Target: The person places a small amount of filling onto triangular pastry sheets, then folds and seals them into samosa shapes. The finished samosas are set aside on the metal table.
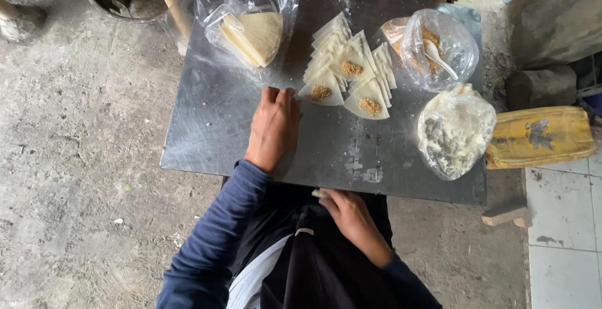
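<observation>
Left hand on a filled wrapper triangle

The left hand (273, 127) lies flat, fingertips touching a triangular wrapper (322, 91) whose tip points away from the person. The right hand (348, 216) pinches a small pale scrap (318, 193) near the lap. Beyond the left hand sits a clear bag of wrappers (251, 30); farther right sit two clear filling bags (439, 49).

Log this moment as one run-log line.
left hand: flat on grey metal table, beside triangular pale dough wrappers | right hand: at lap, grip unclear | three wrappers topped with brown filling
</observation>
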